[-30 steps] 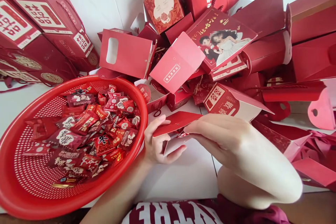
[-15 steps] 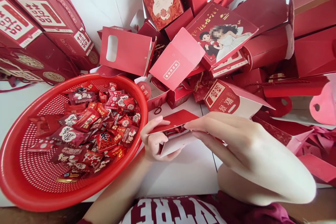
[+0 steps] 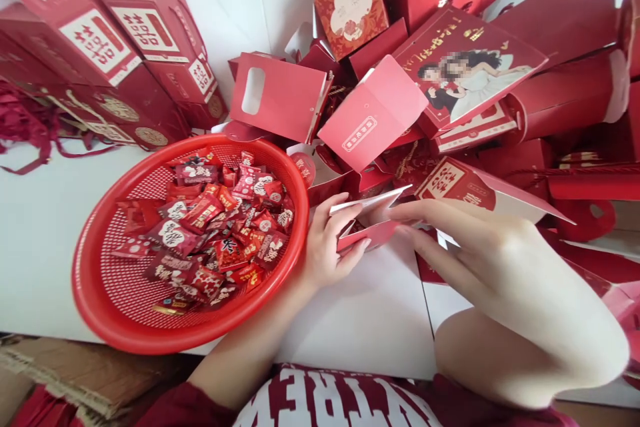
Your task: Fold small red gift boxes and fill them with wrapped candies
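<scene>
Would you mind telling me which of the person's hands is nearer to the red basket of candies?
Left. The left hand sits just beside the red basket's rim; the right hand is farther off.

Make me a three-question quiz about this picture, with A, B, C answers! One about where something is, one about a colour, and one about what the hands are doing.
1. Where are the wrapped candies?
A. In the round basket
B. Scattered on the floor
C. Inside a glass jar

2. What colour is the basket?
A. Blue
B. Red
C. Green

3. What is happening to the small box?
A. It lies alone, untouched
B. It is crushed flat under the basket
C. The left hand grips it and the right hand touches it

Answers:
1. A, the candies are heaped on the basket's mesh.
2. B, its rim and mesh are red.
3. C, left fingers wrap it, right fingertips meet its flap.
</scene>
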`<state>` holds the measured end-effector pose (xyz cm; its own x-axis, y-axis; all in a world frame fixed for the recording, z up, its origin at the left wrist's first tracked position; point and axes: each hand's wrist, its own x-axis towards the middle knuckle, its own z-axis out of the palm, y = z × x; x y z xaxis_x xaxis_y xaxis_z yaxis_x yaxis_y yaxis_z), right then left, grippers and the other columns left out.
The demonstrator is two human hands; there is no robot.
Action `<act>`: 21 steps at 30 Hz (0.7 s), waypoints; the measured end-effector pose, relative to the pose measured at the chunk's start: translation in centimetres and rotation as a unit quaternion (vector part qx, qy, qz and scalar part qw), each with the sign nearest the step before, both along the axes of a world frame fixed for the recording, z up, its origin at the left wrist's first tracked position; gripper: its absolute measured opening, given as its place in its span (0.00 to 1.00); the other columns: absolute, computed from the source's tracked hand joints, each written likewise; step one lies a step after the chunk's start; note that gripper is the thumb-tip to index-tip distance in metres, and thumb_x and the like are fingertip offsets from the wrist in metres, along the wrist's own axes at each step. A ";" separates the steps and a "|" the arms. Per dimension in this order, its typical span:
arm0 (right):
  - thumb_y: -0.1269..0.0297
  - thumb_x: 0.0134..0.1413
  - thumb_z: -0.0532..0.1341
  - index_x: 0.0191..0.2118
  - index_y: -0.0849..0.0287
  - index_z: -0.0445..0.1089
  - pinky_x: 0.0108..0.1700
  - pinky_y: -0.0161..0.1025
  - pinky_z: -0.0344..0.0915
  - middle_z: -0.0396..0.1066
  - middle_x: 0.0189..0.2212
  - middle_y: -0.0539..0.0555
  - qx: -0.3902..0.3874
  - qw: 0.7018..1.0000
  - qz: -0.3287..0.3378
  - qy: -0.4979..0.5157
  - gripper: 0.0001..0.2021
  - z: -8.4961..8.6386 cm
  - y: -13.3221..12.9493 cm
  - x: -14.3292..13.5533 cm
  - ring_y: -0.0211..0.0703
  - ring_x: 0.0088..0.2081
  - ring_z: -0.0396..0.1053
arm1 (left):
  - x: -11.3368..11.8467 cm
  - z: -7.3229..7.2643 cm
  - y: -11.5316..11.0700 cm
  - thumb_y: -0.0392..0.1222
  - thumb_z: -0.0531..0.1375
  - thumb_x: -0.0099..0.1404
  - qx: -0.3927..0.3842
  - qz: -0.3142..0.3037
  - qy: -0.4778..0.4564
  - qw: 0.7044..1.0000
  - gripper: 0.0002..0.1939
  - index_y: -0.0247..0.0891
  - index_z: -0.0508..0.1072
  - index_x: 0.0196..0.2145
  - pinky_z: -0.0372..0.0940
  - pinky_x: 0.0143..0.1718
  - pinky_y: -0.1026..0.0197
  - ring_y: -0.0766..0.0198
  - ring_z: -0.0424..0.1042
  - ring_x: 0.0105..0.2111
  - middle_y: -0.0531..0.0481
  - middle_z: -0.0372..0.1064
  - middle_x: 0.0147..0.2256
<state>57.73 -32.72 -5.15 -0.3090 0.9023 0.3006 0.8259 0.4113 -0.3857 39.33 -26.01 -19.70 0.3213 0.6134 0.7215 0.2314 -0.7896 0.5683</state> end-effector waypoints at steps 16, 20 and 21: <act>0.65 0.61 0.62 0.56 0.55 0.65 0.66 0.58 0.58 0.62 0.63 0.61 0.239 0.924 -0.116 0.276 0.18 -6.3 1.3 -2.0 0.54 0.66 0.58 | 0.2 -2.7 1.8 0.48 0.70 0.57 -0.286 -0.038 -0.075 0.955 0.22 0.36 0.73 0.47 0.74 0.46 0.54 0.55 0.78 0.42 0.44 0.77 0.43; 0.61 0.63 0.61 0.67 0.49 0.51 0.66 0.57 0.59 0.54 0.68 0.60 0.179 0.891 -0.138 0.395 0.30 -11.5 2.2 -2.8 0.51 0.67 0.57 | -0.4 -2.7 2.7 0.51 0.68 0.57 -0.369 -0.064 -0.088 0.923 0.21 0.36 0.76 0.44 0.74 0.41 0.56 0.54 0.78 0.40 0.45 0.78 0.40; 0.62 0.63 0.61 0.68 0.49 0.50 0.66 0.57 0.60 0.54 0.68 0.60 0.160 0.892 -0.135 0.400 0.31 -12.4 2.2 -3.0 0.51 0.67 0.58 | -0.7 -2.6 2.9 0.53 0.67 0.58 -0.376 -0.066 -0.095 0.919 0.21 0.37 0.76 0.45 0.74 0.41 0.56 0.53 0.78 0.40 0.44 0.78 0.40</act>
